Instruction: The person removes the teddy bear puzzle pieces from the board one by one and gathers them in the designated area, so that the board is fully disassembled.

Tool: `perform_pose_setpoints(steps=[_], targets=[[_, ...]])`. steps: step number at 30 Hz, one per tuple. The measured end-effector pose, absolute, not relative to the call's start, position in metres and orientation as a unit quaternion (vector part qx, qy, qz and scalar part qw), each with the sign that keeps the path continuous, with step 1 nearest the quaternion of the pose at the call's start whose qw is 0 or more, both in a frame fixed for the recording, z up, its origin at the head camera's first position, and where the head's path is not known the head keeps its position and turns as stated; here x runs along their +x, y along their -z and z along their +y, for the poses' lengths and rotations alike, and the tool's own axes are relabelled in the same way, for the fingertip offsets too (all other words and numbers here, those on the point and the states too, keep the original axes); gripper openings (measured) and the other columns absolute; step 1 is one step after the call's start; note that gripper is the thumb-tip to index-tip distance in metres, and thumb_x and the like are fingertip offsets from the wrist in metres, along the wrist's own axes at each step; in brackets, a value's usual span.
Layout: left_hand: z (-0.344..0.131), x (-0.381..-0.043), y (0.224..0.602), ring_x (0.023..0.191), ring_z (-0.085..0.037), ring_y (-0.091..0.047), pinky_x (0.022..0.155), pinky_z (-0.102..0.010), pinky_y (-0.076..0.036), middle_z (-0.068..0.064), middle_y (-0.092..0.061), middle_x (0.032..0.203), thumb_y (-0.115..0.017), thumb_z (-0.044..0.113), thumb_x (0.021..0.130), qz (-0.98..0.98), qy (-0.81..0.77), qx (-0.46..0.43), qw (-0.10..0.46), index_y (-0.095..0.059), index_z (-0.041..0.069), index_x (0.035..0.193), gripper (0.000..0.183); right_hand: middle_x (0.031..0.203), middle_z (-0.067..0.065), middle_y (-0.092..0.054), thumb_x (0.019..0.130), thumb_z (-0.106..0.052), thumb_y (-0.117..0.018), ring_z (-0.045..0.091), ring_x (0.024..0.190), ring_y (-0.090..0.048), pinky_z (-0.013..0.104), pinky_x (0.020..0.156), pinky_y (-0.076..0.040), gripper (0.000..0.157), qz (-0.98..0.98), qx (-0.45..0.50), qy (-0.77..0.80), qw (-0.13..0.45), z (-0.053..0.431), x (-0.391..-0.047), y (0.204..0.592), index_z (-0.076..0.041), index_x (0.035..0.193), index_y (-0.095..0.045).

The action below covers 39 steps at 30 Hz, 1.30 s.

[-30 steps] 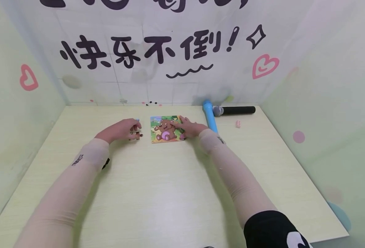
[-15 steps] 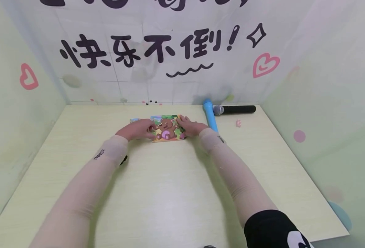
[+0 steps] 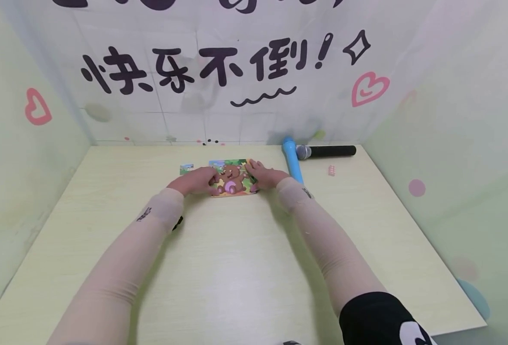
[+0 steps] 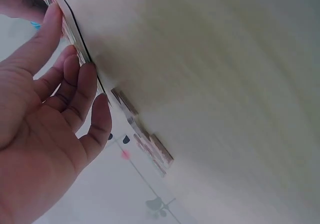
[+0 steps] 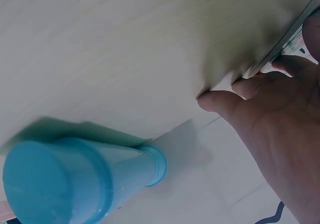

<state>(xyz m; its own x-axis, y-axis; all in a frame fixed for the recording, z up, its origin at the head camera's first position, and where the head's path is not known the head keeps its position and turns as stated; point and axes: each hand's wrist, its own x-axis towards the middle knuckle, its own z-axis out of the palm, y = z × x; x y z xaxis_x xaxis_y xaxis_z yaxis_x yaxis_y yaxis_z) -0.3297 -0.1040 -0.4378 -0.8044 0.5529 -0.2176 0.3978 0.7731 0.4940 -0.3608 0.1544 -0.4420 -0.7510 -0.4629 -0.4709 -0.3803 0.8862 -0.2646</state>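
Observation:
A bear jigsaw puzzle (image 3: 232, 179) in a thin board lies on the table near the back. My left hand (image 3: 197, 179) holds its left end, thumb along the near edge and bent fingers (image 4: 86, 83) against the side. The right hand (image 3: 267, 177) grips the other end between thumb and fingers; its little finger (image 5: 217, 99) reaches down to the tabletop. Left of the board sits a loose puzzle piece (image 3: 186, 168) with a green and blue print. Brown loose pieces (image 4: 155, 146) show edge-on in the left wrist view, hidden by my left hand from the head view.
Right of the puzzle lies a blue microphone (image 3: 293, 160), partly behind my right wrist. A black microphone (image 3: 331, 152) lies along the back edge, with a small pink object (image 3: 332, 170) in front of it. Printed cloth walls (image 3: 236, 115) enclose the table (image 3: 236, 268).
My left hand has moved right, from the loose pieces to the puzzle's left end, uncovering the green and blue piece. The right hand stays at the right end.

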Motion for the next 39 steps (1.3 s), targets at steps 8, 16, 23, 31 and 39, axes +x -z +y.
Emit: perform_pose_setpoints(steps=[8,16,23,31,39], targets=[[-0.104,-0.331,0.440,0.090,-0.024,-0.049,0.081,-0.038,-0.043,-0.010,-0.055,0.098,-0.078,0.020,0.092,0.925,-0.230,0.247,0.176,-0.057,0.003,0.112,0.034,0.168,0.010,0.018,0.103,-0.036,-0.055,0.029,0.154,0.014,0.060,0.121,-0.006,0.086,0.932,-0.226,0.076,0.272,0.154,-0.361,0.442,-0.017,0.164,0.003],[-0.105,-0.334,0.441,0.092,-0.024,-0.049,0.081,-0.039,-0.042,-0.009,-0.054,0.100,-0.075,0.020,0.094,0.923,-0.238,0.238,0.185,-0.056,0.005,0.110,0.029,0.167,0.013,0.017,0.102,-0.036,-0.057,0.030,0.154,0.013,0.056,0.122,-0.006,0.089,0.929,-0.237,0.069,0.275,0.153,-0.362,0.436,-0.014,0.163,0.004],[-0.104,-0.334,0.441,0.090,-0.024,-0.050,0.080,-0.038,-0.043,-0.010,-0.056,0.099,-0.074,0.021,0.095,0.927,-0.215,0.248,0.183,-0.057,0.003,0.109,0.029,0.168,0.014,0.016,0.102,-0.040,-0.057,0.031,0.154,0.013,0.049,0.124,-0.005,0.090,0.926,-0.222,0.064,0.297,0.147,-0.361,0.431,-0.012,0.163,0.003],[-0.102,-0.334,0.441,0.090,-0.024,-0.051,0.082,-0.039,-0.045,-0.009,-0.057,0.099,-0.074,0.022,0.095,0.932,-0.199,0.245,0.180,-0.057,0.004,0.111,0.030,0.153,0.025,-0.037,0.096,-0.063,-0.057,0.040,0.140,-0.038,0.049,0.111,-0.038,0.065,0.955,-0.207,0.030,0.208,0.124,-0.360,0.435,-0.004,0.123,-0.060],[-0.104,-0.333,0.439,0.087,-0.023,-0.049,0.078,-0.036,-0.043,-0.009,-0.055,0.098,-0.078,0.025,0.091,0.927,-0.214,0.241,0.193,-0.056,0.004,0.111,0.037,0.144,0.026,-0.043,0.091,-0.067,-0.060,0.038,0.123,-0.049,0.048,0.095,-0.050,0.058,0.970,-0.179,-0.002,0.166,0.112,-0.354,0.440,-0.009,0.091,-0.063]])
